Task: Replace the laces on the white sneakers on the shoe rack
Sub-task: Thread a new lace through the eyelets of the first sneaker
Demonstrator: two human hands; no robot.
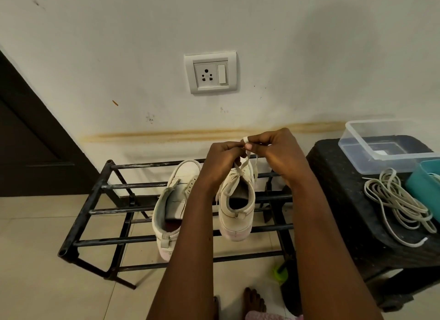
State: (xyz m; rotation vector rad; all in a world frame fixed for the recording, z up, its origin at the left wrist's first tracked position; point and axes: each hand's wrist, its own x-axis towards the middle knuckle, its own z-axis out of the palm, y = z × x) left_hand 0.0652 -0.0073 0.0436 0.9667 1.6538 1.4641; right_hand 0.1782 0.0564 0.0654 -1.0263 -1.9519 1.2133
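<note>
Two white sneakers sit on the top bars of a black metal shoe rack [95,200]. The left sneaker [173,205] has bare eyelets and no lace. The right sneaker [238,200] carries a white lace [232,184] threaded through its eyelets. Above its tongue, my left hand [221,157] and my right hand [276,148] each pinch an end of that lace, pulled up taut; a loop of it wraps over a fingertip of the right hand. A loose bundle of white laces [397,203] lies on the black stool at the right.
A black plastic stool [345,212] stands right of the rack, with a clear plastic box [381,143] and a teal container [423,184] on it. A wall socket [210,72] is above. A green item [279,274] lies on the tile floor near my bare foot [253,300]. A dark door is at left.
</note>
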